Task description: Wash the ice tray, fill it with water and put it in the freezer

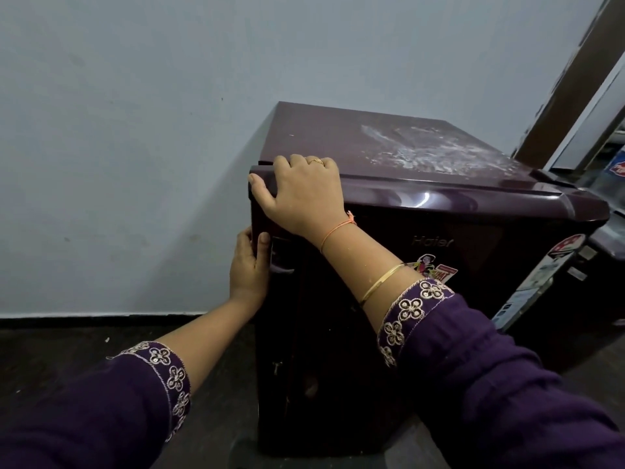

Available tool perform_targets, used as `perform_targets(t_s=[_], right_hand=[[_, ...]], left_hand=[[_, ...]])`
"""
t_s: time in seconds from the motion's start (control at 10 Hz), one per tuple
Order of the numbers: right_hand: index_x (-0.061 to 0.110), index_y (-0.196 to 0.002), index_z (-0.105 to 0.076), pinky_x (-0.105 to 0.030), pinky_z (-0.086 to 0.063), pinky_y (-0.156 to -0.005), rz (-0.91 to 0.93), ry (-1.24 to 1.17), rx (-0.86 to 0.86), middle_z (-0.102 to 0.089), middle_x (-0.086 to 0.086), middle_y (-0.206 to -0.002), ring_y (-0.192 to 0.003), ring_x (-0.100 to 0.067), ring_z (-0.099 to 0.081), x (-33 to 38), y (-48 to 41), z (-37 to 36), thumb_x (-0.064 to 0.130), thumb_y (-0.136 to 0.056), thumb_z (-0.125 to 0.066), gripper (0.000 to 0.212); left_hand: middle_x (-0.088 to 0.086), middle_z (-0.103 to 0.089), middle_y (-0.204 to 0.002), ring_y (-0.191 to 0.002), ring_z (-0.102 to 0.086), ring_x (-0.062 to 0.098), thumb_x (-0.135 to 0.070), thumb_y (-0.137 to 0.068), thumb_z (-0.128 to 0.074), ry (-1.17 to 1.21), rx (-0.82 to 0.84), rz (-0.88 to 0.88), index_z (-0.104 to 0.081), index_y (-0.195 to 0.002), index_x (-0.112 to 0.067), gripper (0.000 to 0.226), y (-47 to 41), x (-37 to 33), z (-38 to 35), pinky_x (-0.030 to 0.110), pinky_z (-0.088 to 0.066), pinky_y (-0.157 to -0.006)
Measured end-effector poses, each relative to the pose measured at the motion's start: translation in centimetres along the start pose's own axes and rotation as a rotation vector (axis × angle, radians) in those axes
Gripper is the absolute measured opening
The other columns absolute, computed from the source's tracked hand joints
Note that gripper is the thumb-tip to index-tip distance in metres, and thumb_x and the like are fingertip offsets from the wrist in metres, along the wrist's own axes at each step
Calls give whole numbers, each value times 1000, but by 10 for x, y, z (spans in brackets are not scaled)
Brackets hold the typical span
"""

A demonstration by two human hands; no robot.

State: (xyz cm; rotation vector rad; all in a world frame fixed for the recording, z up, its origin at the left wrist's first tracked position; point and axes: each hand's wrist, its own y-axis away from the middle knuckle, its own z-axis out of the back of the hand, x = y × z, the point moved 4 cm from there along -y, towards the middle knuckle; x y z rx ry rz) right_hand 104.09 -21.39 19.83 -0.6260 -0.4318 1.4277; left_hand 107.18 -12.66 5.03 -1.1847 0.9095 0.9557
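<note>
A small dark maroon fridge stands against the pale wall, its door facing me and shut. My right hand lies over the door's top left corner, fingers curled over the top edge. Lower down, my left hand grips the door's left side edge, thumb on the front and fingers wrapped behind. No ice tray is in view.
The fridge top carries a whitish dried stain. Stickers sit on the door front. A pale wall is to the left, dark floor below. At right stand a brown door frame and cluttered items.
</note>
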Motion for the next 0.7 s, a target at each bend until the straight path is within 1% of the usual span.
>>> perform_targets(t_s=[0.1, 0.2, 0.3, 0.4, 0.5, 0.6, 0.7], right_hand=[[14, -92, -62, -40, -39, -83, -17, 14, -39, -68, -5, -91, -88, -28, -61, 0, 2, 0, 56, -89, -30, 53], [17, -101, -63, -39, -39, -85, -19, 45, -29, -68, -3, -98, -93, -26, -61, 0, 6, 2, 58, -89, -22, 59], [17, -116, -60, -39, -36, -95, -45, 28, 7, -66, -3, -112, -106, -26, -58, 1, 10, 4, 57, -91, -25, 59], [18, -133, -50, -41, -26, -109, -116, 15, 7, -55, -2, -133, -126, -24, -47, 6, 19, 3, 54, -93, -29, 57], [20, -146, -32, -45, -10, -117, -231, 44, 9, -34, -4, -152, -143, -24, -25, 14, 45, -1, 48, -95, -31, 58], [17, -148, -26, -47, -9, -117, -280, 36, -34, -19, -12, -157, -146, -29, -16, 32, 91, -3, 35, -92, -39, 61], [14, -146, -31, -48, -16, -116, -372, 59, 17, -22, -17, -155, -144, -31, -21, 33, 155, -6, 31, -92, -38, 58]], left_hand=[[11, -59, -115, -103, -59, 26, -92, -66, -20, -48, 59, -2, -44, -122, -11, 102, 0, 1, 3, 36, -47, -78], [13, -53, -131, -117, -54, 30, -81, -77, -20, -120, 133, -15, -38, -134, -11, 92, 0, 5, 7, 48, -47, -92], [10, -49, -138, -123, -51, 29, -67, -88, -24, -148, 220, -30, -35, -139, -14, 74, 1, 9, 13, 49, -45, -96], [9, -38, -146, -130, -43, 27, -53, -97, -29, -124, 255, 56, -31, -143, -12, 62, 11, 15, 17, 46, -40, -104], [12, -28, -148, -131, -39, 30, -45, -99, -32, -92, 187, 263, -29, -143, -10, 57, 37, 21, 23, 45, -34, -108], [13, -28, -147, -134, -33, 31, -39, -99, -37, -123, 237, 272, -31, -142, -7, 54, 75, 21, 22, 37, -29, -108], [13, -27, -146, -135, -29, 30, -37, -98, -42, -148, 335, 283, -29, -143, -9, 54, 116, 18, 19, 37, -29, -106]])
